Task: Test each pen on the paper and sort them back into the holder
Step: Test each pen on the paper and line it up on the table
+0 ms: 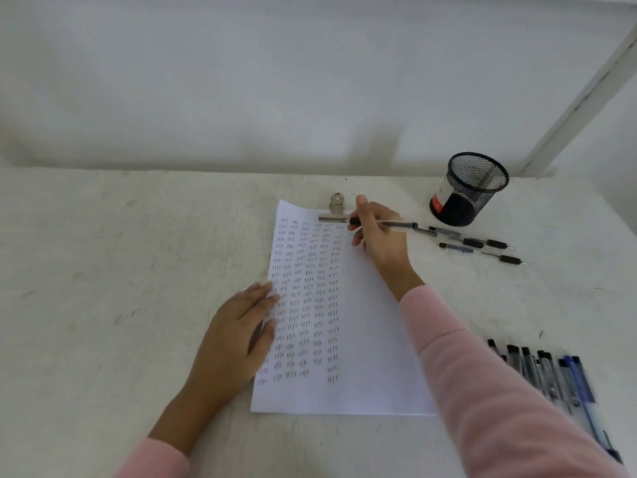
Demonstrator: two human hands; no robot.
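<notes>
Gripping pen, right hand nears paper edge.

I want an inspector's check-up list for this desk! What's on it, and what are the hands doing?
Surface: pale table, a few small marks.
Job's things: paper with rows of test marks, clipped at the top by a metal clip; black mesh holder upright, no pens seen in it; two pens lying beside it; bunch of pens at the right edge.
Clutter: nothing seen.
Hands: left hand flat on the paper's left edge; right hand holds a pen near the paper's top.
Cables: nothing seen.
Surroundings: plain wall, white post at right.
</notes>
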